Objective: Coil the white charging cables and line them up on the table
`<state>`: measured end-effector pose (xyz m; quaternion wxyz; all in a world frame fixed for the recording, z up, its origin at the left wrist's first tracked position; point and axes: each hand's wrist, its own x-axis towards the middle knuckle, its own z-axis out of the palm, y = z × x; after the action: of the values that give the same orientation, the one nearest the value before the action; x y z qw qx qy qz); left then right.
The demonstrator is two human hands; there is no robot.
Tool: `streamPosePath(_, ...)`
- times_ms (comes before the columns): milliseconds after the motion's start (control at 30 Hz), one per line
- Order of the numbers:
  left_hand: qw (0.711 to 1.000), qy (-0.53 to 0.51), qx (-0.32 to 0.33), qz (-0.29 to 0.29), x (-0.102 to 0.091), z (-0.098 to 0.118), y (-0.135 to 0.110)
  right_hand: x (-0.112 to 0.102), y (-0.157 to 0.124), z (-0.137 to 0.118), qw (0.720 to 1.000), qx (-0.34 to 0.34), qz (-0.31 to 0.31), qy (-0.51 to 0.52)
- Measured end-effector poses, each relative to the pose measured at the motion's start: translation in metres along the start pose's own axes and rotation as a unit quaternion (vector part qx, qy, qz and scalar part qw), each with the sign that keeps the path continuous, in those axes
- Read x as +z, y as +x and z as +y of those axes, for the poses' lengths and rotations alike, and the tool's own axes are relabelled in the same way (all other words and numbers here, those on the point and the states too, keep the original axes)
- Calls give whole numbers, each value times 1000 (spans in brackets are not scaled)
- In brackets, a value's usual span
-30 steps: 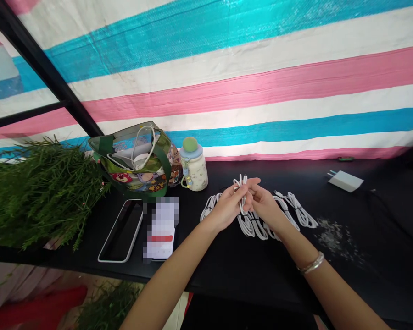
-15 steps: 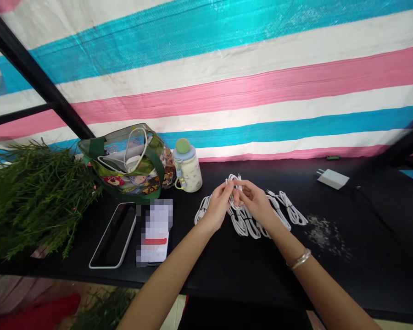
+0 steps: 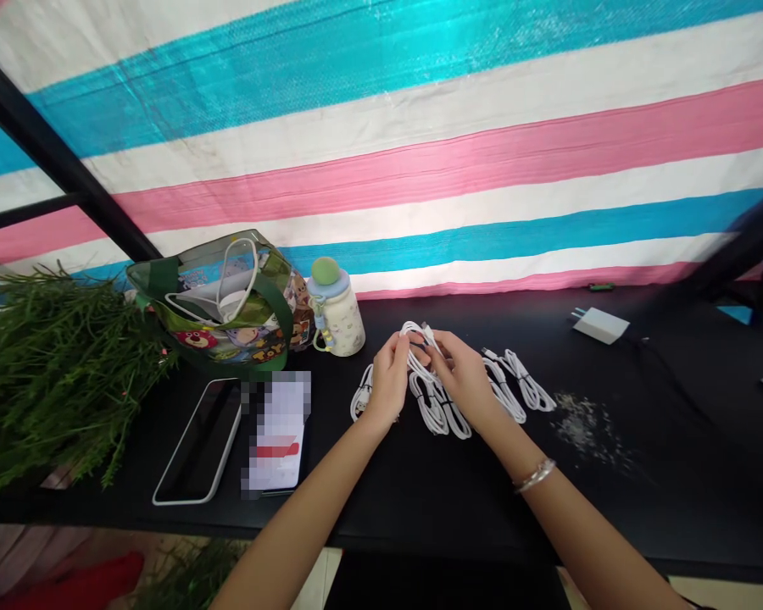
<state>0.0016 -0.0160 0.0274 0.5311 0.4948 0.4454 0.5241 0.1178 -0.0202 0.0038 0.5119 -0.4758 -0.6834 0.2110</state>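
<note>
Between both hands, above the black table [image 3: 420, 500], is a coiled white charging cable [image 3: 413, 329]. My left hand [image 3: 387, 381] is closed on the left side of its loop. My right hand [image 3: 463, 371] is closed on the right side, close to the cable's plug [image 3: 428, 333]. Below and around the hands lie several more white cables, bundled with dark ties: one bundle [image 3: 361, 394] left of my left hand, bundles [image 3: 442, 415] beneath the held cable, and another bundle [image 3: 534, 390] to the right. My hands partly hide the bundles and the held cable's lower part.
Left of the hands stand a white bottle with a green cap [image 3: 347, 322] and a green clear bag [image 3: 229, 313]. Two phones, a dark one [image 3: 200, 445] and a lit one [image 3: 280, 462], lie nearer. At right are a white charger [image 3: 601, 325] and scattered small bits [image 3: 591, 428].
The view has shifted slightly, so the table things sit a little further left. The held cable's loop now tilts, and its plug end leans by my right fingers. Both hands still hold it.
</note>
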Motion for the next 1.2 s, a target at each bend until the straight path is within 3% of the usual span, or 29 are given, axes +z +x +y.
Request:
streamPosePath(167, 986, 142, 84, -21, -6, -2, 1, 2, -1, 4, 999, -24, 15, -35)
streamPosePath(400, 933, 345, 96, -28, -13, 2, 0, 3, -3, 11, 996, -28, 23, -81)
streamPosePath(567, 933, 352, 76, -22, -14, 5, 1, 2, -2, 9, 994, -36, 4, -100)
streamPosePath(767, 934, 343, 95, -25, -14, 4, 2, 6, -4, 5, 990, -31, -2, -136)
streamPosePath(1200, 930, 347, 124, -7, -14, 0, 2, 6, -5, 2, 995, -31, 9, -94)
